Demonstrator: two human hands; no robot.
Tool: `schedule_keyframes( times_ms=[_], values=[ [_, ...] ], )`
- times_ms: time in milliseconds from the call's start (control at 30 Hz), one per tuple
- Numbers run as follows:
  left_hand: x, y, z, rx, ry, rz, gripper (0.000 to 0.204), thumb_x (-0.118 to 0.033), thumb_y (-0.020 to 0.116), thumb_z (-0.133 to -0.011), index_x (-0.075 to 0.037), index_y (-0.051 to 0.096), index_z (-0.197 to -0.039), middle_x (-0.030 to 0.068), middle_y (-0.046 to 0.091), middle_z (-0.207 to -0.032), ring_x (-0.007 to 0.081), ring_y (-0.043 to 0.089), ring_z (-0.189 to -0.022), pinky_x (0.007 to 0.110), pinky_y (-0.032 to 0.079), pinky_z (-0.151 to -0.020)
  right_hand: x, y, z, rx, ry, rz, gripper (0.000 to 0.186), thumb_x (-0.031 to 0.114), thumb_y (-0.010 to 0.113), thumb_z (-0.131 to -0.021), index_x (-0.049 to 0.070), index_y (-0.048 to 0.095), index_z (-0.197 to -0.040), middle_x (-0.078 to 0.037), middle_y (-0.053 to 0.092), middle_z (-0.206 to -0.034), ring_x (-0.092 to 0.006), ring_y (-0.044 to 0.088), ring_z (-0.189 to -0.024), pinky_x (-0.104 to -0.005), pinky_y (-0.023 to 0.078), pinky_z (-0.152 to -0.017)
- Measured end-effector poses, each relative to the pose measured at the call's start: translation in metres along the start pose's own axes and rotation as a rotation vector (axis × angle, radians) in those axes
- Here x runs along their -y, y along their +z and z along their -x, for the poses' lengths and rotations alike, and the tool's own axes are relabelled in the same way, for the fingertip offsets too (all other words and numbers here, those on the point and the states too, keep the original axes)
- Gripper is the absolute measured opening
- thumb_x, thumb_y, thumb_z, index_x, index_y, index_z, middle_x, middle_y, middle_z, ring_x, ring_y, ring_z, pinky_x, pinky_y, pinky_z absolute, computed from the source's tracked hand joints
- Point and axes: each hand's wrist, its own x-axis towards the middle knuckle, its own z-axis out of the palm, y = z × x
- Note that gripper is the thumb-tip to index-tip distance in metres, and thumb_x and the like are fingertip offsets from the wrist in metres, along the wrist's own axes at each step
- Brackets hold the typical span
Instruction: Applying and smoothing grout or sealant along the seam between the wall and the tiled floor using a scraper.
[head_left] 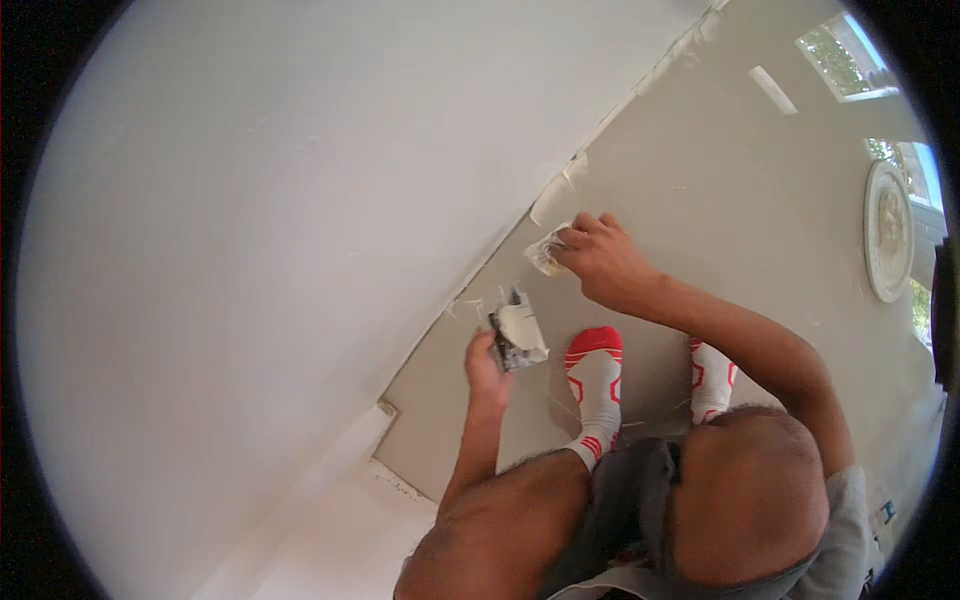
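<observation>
My left hand [487, 372] grips a flat, filler-smeared scraper [505, 352] that carries a thick lump of off-white filler [521, 328]. Ahead and to the right, my right hand [612, 262] is closed on a second small scraper [545, 250], its blade streaked with the same paste. That blade is just above or on the glossy grey floor, close to the joint with the white wall; I cannot tell whether it touches. Fresh filler [560, 190] lies smeared along the joint beyond the right hand.
The white wall [270, 220] fills the left side and steps at a corner [388, 408] near my left forearm. My feet in grey and red socks [597, 375] are on the grey floor [720, 200]. At the far right are a round ornate disc [888, 232] and bright window shapes [848, 60].
</observation>
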Motion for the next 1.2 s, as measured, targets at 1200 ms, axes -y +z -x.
schedule_keyframes(
  times_ms=[1200],
  values=[
    [-0.001, -0.029, 0.087, 0.070, 0.038, -0.070, 0.035, -0.014, 0.039, -0.080, 0.000, 0.042, -0.112, 0.0110, 0.054, -0.102, 0.0224, 0.054, -0.092, 0.035, 0.044, -0.080, -0.029, -0.141, 0.038, 0.267, -0.305, -0.240, 0.034, -0.006, 0.051, -0.061, -0.001, 0.054, -0.095, -0.013, 0.055, -0.090, -0.0296, 0.049, -0.089, -0.0387, 0.040, -0.081]
  ],
)
